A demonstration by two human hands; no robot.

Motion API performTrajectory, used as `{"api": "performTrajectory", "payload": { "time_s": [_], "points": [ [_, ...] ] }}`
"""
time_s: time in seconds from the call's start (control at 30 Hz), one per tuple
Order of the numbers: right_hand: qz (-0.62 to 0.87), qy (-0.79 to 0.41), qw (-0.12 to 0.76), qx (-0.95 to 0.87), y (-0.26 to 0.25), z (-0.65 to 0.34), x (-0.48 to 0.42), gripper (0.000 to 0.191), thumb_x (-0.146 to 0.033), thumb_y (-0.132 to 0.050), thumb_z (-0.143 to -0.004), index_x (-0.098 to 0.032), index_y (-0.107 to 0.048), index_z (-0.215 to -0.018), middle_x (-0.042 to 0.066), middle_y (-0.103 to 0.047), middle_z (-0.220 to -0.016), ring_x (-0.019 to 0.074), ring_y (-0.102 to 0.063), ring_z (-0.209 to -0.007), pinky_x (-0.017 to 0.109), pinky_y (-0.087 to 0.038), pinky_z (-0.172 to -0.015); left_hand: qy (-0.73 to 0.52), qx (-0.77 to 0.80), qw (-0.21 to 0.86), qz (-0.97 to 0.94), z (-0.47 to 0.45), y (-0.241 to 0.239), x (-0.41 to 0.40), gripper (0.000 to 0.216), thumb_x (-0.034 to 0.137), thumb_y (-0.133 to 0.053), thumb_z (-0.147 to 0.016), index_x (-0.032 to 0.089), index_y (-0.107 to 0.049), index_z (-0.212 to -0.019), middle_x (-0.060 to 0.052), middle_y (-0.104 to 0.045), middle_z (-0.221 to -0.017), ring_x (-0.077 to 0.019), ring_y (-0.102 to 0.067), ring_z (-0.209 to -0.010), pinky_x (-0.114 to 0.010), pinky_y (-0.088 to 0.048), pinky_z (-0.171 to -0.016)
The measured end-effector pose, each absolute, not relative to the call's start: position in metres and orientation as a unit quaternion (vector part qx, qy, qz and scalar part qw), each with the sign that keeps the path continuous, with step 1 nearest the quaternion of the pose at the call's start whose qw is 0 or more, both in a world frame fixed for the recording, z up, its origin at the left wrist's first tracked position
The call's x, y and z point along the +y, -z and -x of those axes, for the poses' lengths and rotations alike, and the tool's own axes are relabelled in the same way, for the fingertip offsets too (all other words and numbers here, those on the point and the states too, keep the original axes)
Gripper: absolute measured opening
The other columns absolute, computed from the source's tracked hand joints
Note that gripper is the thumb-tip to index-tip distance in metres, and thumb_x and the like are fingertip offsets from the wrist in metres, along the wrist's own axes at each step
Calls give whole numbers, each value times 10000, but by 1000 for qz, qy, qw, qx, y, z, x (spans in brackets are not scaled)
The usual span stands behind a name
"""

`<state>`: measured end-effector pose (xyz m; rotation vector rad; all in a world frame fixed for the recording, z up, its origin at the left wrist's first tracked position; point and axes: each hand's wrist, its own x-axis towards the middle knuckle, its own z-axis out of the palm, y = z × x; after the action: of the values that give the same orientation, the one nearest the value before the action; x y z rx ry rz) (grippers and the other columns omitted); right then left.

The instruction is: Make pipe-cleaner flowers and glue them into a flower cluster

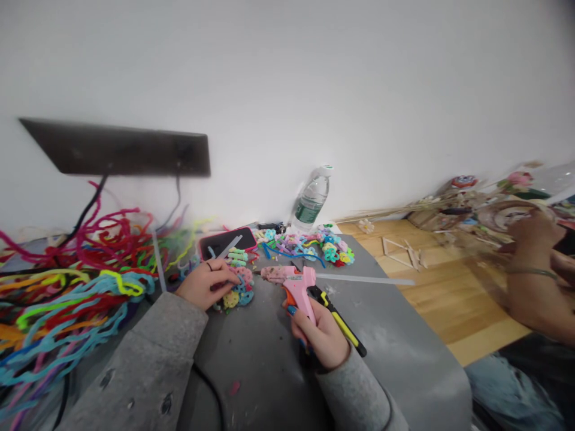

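Note:
My right hand (320, 335) is closed around the grip of a pink hot glue gun (294, 284), whose nozzle points left toward a cluster of small pipe-cleaner flowers (238, 290). A clear glue stick (363, 279) juts out of the gun's back to the right. My left hand (207, 284) is curled over that flower cluster and pinches a thin pale stick (230, 246) that slants up to the right. Both hands rest over the grey table (395, 347).
A big tangle of coloured pipe cleaners (67, 287) covers the left. A phone in a pink case (227, 241), more small flowers (309, 245) and a water bottle (311, 200) sit behind. A yellow-black tool (344, 326) lies by my right hand. Another person's hand (536, 269) is at right.

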<state>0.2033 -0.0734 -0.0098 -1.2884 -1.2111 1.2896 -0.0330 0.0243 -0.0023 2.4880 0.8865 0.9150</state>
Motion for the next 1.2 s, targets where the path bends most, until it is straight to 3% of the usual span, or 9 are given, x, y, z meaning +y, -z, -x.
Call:
{"api": "performTrajectory", "payload": {
  "time_s": [0.47,0.73,1.0,1.2],
  "points": [
    [525,-530,462,-480,14,-204,-72,446,-548,-540,-729,-120,-540,-856,-93,-355,-366,53,-261,-309,193,-186,-345,-308,286,100,-902,36,8,27,130,147,-522,-824,183,-647,-815,-46,-621,-837,-156,-544,-793,-287,-439,-730],
    [522,-532,466,-477,21,-207,-71,468,-572,-535,-743,-120,-548,-867,-86,-371,-361,52,-261,-306,191,-188,-337,-300,300,86,-902,36,5,26,116,156,-527,-827,184,-640,-815,-41,-621,-826,-158,-520,-766,-286,-422,-697],
    [431,-618,525,-396,26,-221,-75,447,-532,-570,-763,-124,-530,-942,-104,-373,-396,30,-217,-278,173,-200,-290,-311,297,88,-898,37,6,27,121,168,-545,-816,181,-663,-794,-43,-622,-805,-157,-529,-759,-290,-426,-695],
    [392,-648,533,-377,24,-233,-86,311,-459,-550,-812,-154,-520,-761,-87,-375,-404,33,-277,-289,177,-241,-321,-311,318,92,-891,35,5,25,147,173,-528,-810,179,-673,-787,-48,-609,-784,-156,-531,-738,-284,-432,-669]
  ]
}}
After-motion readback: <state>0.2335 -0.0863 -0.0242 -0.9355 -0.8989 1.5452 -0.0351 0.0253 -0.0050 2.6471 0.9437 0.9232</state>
